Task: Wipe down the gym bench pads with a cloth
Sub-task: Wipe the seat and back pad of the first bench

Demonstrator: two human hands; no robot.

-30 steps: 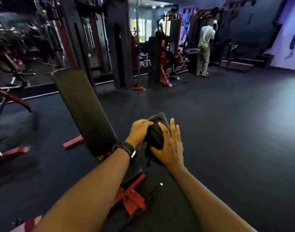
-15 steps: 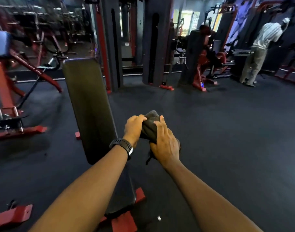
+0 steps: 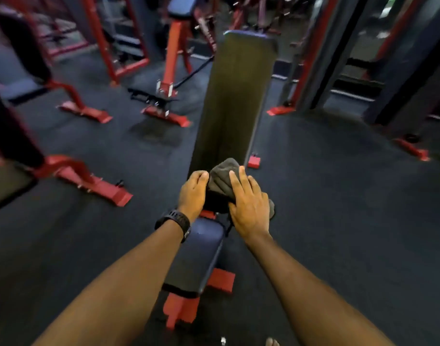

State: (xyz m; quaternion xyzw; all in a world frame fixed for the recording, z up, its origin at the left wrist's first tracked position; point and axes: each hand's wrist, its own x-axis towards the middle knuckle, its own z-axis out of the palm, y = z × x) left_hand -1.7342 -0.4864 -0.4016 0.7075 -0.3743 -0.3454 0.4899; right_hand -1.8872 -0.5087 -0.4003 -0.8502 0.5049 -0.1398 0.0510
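A dark grey cloth (image 3: pixel 222 182) is bunched between both hands, in front of the lower end of the bench's back pad. My left hand (image 3: pixel 192 194), with a black watch on its wrist, grips the cloth's left side. My right hand (image 3: pixel 249 204) lies over its right side, fingers spread. The long dark back pad (image 3: pixel 235 96) slopes up and away straight ahead. Below my wrists lies the short dark seat pad (image 3: pixel 196 258), on a red frame (image 3: pixel 181 310).
The floor is dark rubber. Red-framed machines stand at the left (image 3: pixel 86 178) and at the back (image 3: pixel 174 61). A dark upright column with red trim (image 3: pixel 321 58) rises at the right. A red bench foot (image 3: pixel 254 161) sits beside the back pad.
The view has swung left and now faces the bench head-on; the person at the far machines is out of view. Both hands still hold the cloth, now centred over the bench.
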